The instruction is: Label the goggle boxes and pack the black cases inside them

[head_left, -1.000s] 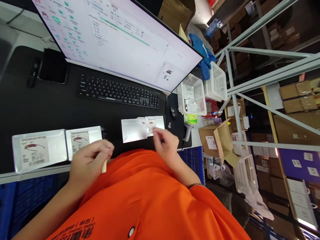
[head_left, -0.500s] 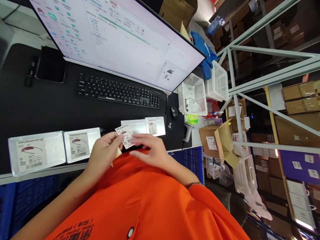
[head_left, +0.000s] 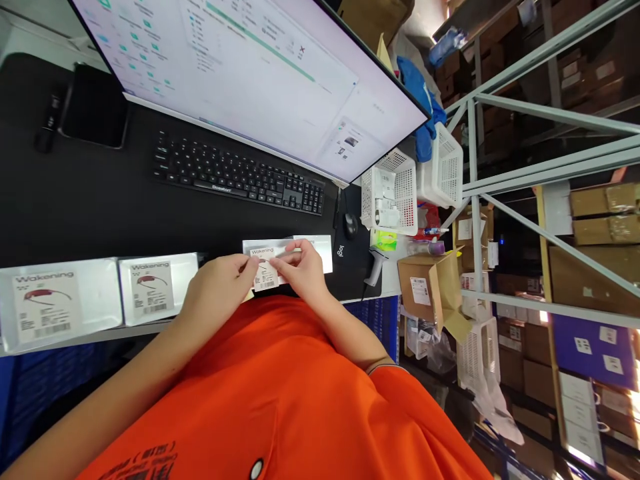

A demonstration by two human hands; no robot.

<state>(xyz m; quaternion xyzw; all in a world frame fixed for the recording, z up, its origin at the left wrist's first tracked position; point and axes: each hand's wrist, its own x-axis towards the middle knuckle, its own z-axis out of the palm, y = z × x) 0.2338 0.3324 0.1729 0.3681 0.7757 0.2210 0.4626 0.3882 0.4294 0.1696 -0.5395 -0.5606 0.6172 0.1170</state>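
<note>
A printed "Wakening" label [head_left: 265, 277] with a picture of red glasses is held at both sides over a shiny white box [head_left: 247, 245]. My left hand [head_left: 217, 287] pinches the label's left edge, and a bit of yellowish paper shows below its fingers. Thumb and finger of my right hand [head_left: 303, 270] close on the label's right side. Whether the label touches the box, I cannot tell. Under and beside my right hand lies another white box [head_left: 323, 253], its label mostly hidden. To the left lie two labelled boxes, a larger one [head_left: 97, 300] and a smaller one [head_left: 186, 280].
Behind the boxes is a black keyboard [head_left: 235, 177] below a large monitor [head_left: 240, 87]. A mouse [head_left: 351, 226], a barcode scanner [head_left: 374, 268] and a white basket [head_left: 367, 200] are on the right. A dark tablet-like device [head_left: 95, 107] lies at the left; an open carton [head_left: 415, 293] stands right of the desk.
The label has turned more upright and moved right, over the box. My right hand has shifted from open fingers beside the label to a pinch on its right side. The view has shifted slightly.
</note>
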